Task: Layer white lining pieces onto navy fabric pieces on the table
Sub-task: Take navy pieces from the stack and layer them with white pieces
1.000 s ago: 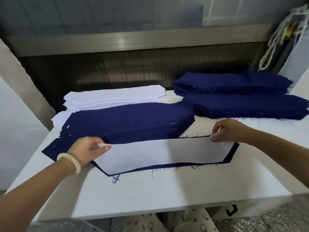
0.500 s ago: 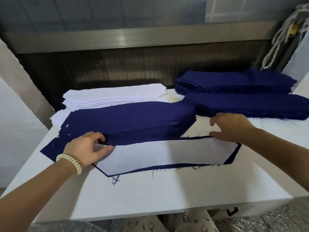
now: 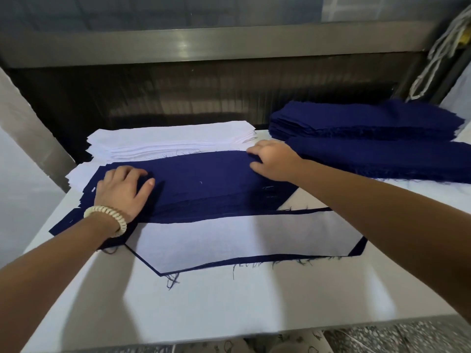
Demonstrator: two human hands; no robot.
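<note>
White-topped table (image 3: pixel 229 301) is loaded mid-way with a navy stack (image 3: pixel 216 184); toward its front edge a white lining piece (image 3: pixel 242 240) is laid on a navy piece (image 3: pixel 360 247). The stack is pressed by the flat left hand (image 3: pixel 122 189); whether the right hand (image 3: pixel 272 159) grips cannot be told. Extra layers could be dragged, shifting the lining.

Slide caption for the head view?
Left hand and right hand on navy stack; white lining piece lies on navy piece.

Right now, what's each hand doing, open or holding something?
Left hand: on the navy stack, fingers bent; grip cannot be told.
Right hand: pinching the navy stack's far right end.
</note>
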